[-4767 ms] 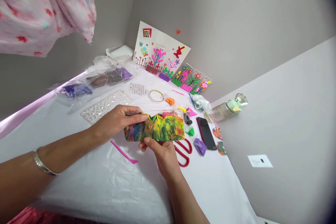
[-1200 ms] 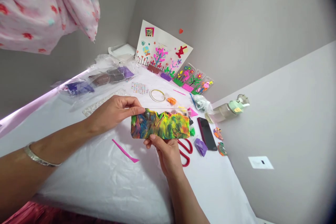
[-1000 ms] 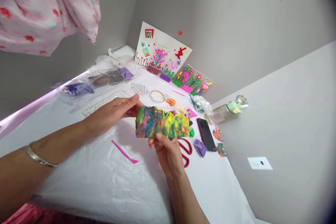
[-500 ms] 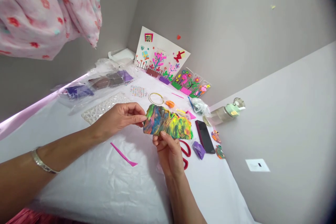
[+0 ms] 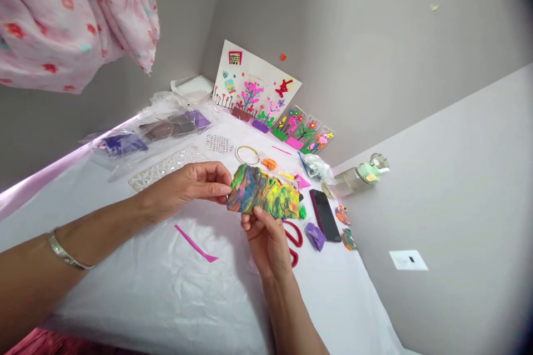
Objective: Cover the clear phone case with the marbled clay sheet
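Observation:
A flat piece of marbled modelling clay (image 5: 266, 193), swirled in yellow, green, blue and orange, is held up above the table between both hands. My left hand (image 5: 207, 182) pinches its left edge between thumb and fingers. From below, my right hand (image 5: 268, 238) grips the lower edge, thumb on the front face. The clay's back is hidden. Below my left hand lies a pink plastic modelling tool (image 5: 195, 244). Red-handled scissors (image 5: 295, 233) show partly behind my right hand, and a purple clay packet (image 5: 315, 236) sits to their right.
A phone (image 5: 325, 215) and a bottle (image 5: 358, 177) stand or lie at right. Decorated clay pictures (image 5: 256, 86) lean against the wall. Bagged clay (image 5: 166, 127), a textured clear sheet (image 5: 166, 166), a sticker sheet (image 5: 220, 144) and a gold bangle (image 5: 247, 155) lie farther back.
The right end of the clay piece has turned slightly, uncovering more of a green lump behind it. Both hands keep the same hold.

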Action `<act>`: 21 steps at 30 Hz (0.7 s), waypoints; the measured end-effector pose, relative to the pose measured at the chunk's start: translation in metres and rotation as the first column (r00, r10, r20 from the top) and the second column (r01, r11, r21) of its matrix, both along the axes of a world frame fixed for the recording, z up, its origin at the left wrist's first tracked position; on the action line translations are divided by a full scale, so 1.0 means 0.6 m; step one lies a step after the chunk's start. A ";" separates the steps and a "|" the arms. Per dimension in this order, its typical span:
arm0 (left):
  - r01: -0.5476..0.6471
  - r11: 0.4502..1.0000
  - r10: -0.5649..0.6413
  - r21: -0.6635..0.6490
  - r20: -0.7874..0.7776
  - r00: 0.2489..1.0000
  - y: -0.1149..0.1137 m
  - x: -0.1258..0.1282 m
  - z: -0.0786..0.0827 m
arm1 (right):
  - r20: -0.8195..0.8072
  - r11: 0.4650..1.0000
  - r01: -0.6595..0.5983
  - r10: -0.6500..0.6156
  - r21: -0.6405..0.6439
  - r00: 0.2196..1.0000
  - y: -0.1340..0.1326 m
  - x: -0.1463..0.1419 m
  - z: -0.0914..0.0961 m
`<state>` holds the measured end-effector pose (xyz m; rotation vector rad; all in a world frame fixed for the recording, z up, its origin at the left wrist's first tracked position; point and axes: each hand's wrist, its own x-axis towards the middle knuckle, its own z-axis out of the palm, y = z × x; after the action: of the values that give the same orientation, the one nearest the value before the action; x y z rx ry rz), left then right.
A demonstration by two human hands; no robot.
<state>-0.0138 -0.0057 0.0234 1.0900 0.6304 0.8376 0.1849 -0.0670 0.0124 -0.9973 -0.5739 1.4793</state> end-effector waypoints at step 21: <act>0.098 0.995 -0.098 -0.014 -0.044 0.994 -0.004 0.009 -0.007 | 0.024 0.987 -0.163 0.163 0.015 0.986 -0.007 -0.001 -0.001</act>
<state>-0.0084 -0.0084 0.0191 1.1226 0.6136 0.7257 0.1842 -0.0713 0.0121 -0.9735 -0.6970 1.6058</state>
